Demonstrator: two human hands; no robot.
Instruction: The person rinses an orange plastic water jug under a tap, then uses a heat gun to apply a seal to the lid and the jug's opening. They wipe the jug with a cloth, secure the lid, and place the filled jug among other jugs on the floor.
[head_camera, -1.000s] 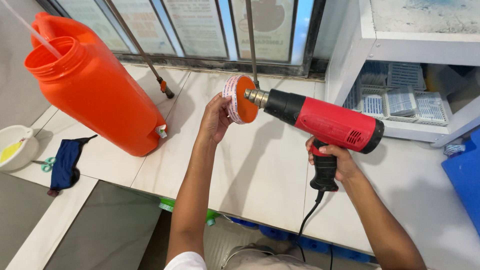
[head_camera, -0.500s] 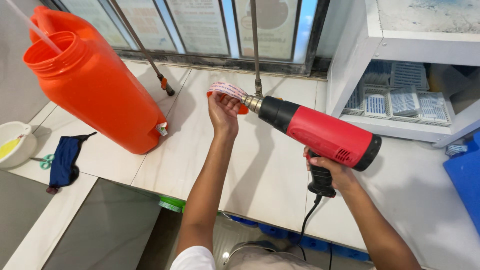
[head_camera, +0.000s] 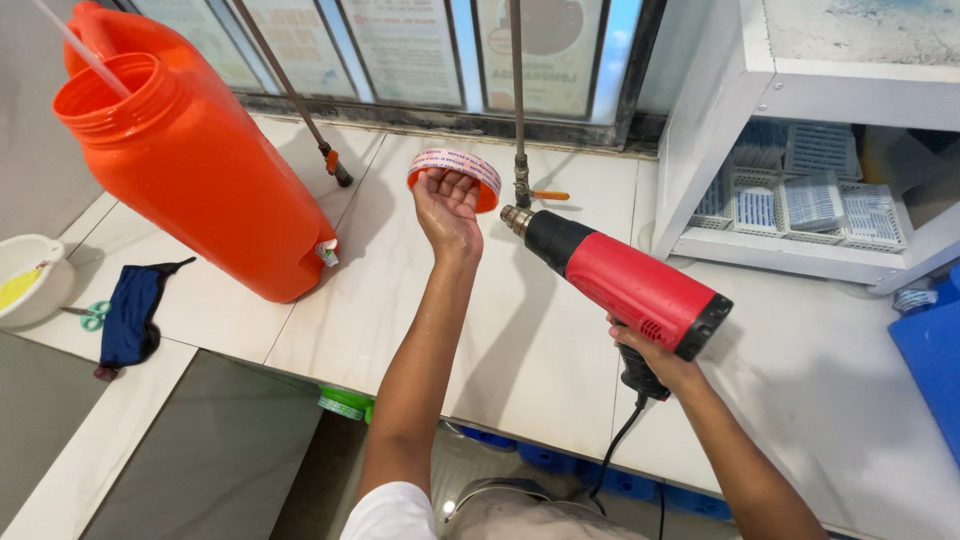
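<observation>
My left hand (head_camera: 448, 205) is raised palm up over the white counter (head_camera: 540, 340) and holds an orange lid (head_camera: 455, 170) wrapped in a pale printed band by its rim. My right hand (head_camera: 655, 365) grips the black handle of a red and black heat gun (head_camera: 620, 280). Its metal nozzle points up and left, a short gap from the lid and my left wrist. The gun's black cord drops past the counter's front edge.
A big orange jug (head_camera: 195, 165) with an open mouth stands at the left. A dark blue cloth (head_camera: 130, 315), scissors (head_camera: 90, 315) and a white bowl (head_camera: 30, 275) lie further left. A white shelf unit (head_camera: 800, 130) holds stacked mesh trays at the right. A blue container (head_camera: 930, 350) is at the right edge.
My left hand turned the lid from upright against the nozzle to lying flat above my palm. The heat gun moved down and back, away from the lid.
</observation>
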